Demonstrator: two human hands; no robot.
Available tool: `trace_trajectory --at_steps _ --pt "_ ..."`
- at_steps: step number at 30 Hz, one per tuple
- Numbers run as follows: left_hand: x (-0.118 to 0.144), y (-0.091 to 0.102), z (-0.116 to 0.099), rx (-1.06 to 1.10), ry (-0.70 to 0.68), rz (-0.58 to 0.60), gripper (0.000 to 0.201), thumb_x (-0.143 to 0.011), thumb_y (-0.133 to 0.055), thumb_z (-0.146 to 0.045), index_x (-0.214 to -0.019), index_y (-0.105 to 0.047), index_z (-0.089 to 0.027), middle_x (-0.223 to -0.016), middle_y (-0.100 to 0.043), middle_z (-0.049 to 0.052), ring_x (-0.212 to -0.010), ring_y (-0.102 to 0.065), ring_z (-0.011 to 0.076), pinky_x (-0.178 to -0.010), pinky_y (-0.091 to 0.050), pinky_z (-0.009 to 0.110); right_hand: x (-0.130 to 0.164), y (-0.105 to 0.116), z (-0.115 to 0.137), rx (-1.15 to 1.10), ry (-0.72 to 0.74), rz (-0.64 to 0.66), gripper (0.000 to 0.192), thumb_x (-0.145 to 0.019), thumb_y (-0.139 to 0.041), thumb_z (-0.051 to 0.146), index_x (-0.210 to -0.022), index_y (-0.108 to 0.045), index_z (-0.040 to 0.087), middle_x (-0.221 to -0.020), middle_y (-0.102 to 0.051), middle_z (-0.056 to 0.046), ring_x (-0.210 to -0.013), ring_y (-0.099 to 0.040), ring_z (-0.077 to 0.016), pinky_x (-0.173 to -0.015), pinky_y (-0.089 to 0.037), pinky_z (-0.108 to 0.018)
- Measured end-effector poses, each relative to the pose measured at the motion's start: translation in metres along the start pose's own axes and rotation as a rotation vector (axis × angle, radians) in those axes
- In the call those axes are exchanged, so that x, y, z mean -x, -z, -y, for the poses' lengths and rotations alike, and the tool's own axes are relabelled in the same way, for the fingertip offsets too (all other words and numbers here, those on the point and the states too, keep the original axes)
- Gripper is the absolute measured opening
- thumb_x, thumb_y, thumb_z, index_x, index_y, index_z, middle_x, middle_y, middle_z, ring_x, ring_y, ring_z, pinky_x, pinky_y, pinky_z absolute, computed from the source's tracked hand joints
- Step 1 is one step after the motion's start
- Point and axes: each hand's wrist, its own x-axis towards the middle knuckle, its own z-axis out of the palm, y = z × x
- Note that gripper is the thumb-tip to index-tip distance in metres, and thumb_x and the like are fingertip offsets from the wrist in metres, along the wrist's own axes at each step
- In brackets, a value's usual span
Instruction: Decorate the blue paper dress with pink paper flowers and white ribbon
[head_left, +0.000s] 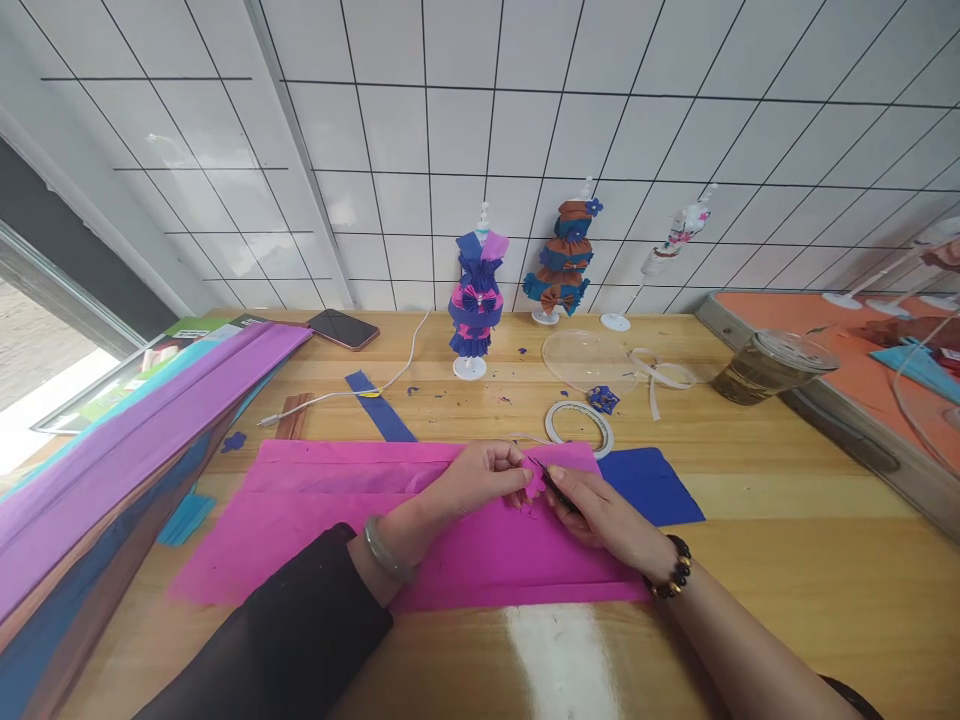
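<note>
A small pink paper piece [533, 487] with a rounded, petal-like edge is pinched in the fingers of my left hand [487, 474]. My right hand [600, 508] is closed round small dark scissors [556, 486], whose tips are at the piece's right side. Most of the scissors' handles are hidden in my palm. Both hands are over a large folded sheet of bright pink crepe paper [315, 535] lying on the table. A dark blue sheet [652, 485] sticks out from under its right end.
Behind the hands lie a roll of tape [556, 408], a clear disc [577, 360] and a white cable [330, 393]. Little paper-dressed figures [476, 300] stand by the tiled wall. A phone [343, 329] and purple crepe paper [150, 440] are at left; a lidded cup [765, 368] is at right.
</note>
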Motion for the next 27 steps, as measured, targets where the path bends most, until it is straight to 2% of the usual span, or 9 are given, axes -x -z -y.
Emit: trace_trajectory --at_steps 18,27 --pt "-0.0005 -0.0009 -0.0001 0.008 0.025 0.005 0.032 -0.069 -0.063 -0.043 -0.068 -0.054 -0.012 -0.06 -0.062 0.003 -0.055 -0.057 0.0103 -0.057 -0.046 0.024 -0.0028 -0.0001 -0.0048 -0.048 0.003 0.02 0.042 -0.084 -0.036 0.058 -0.07 -0.044 0.019 -0.053 -0.029 0.006 -0.046 -0.023 -0.0073 -0.042 -0.015 -0.023" --pt "0.0006 -0.0005 -0.0006 -0.015 0.004 0.021 0.029 -0.071 -0.061 -0.041 -0.068 -0.055 -0.013 -0.06 -0.062 0.003 -0.055 -0.056 0.0096 -0.059 -0.046 0.024 -0.0019 -0.0003 -0.0044 -0.011 0.007 -0.026 0.045 -0.084 -0.032 0.061 -0.065 -0.038 0.02 -0.049 -0.029 0.007 -0.043 -0.023 -0.0072 -0.041 -0.017 -0.022"
